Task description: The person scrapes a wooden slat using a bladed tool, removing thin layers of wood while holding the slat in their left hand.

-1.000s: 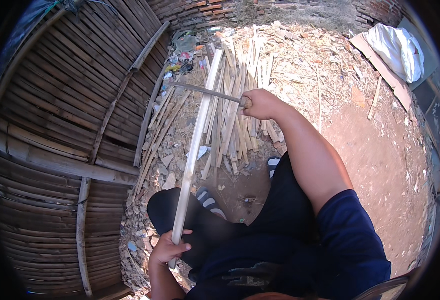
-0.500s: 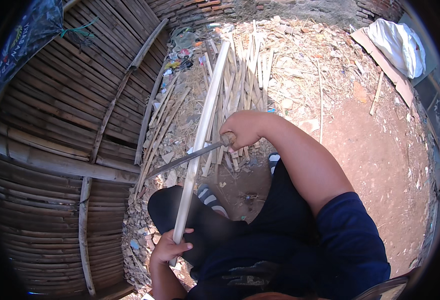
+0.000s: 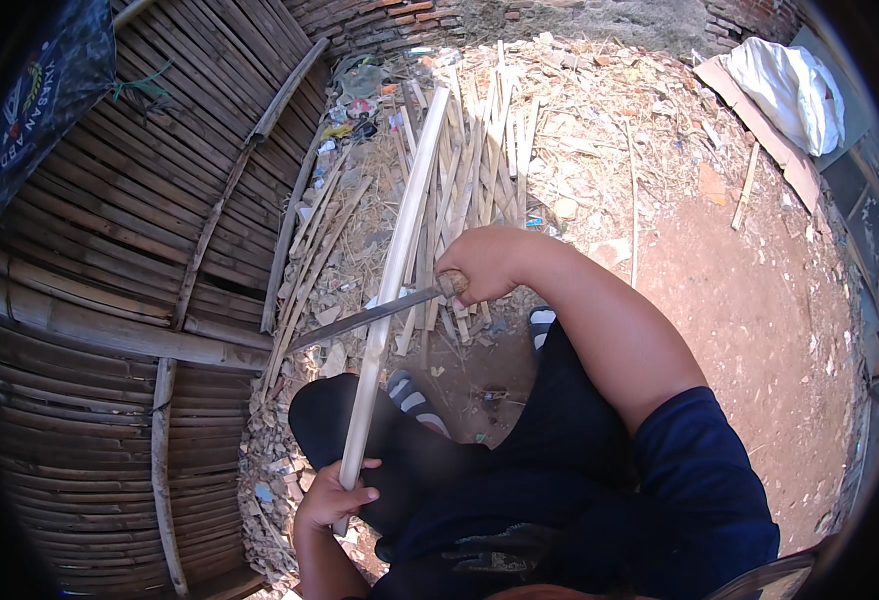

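A long pale bamboo strip point(image 3: 393, 270) slants across the middle, its far end over a pile of similar strips. My left hand point(image 3: 336, 494) is closed round its near end, beside my left knee. My right hand point(image 3: 482, 262) grips the wooden handle of a long machete point(image 3: 365, 316). The dark blade points left and lies crosswise against the strip, roughly midway along it. Whether the edge has entered the bamboo, I cannot tell.
Several cut bamboo strips point(image 3: 480, 160) lie heaped on debris-strewn ground ahead. A bamboo slat wall point(image 3: 110, 230) stands close on the left. A brick wall point(image 3: 580, 25) closes the far side. White sacking point(image 3: 785, 95) lies at the far right beside bare dirt point(image 3: 730, 310).
The view has shifted slightly. Both hands keep their grips, and the blade stays across the strip at nearly the same spot.
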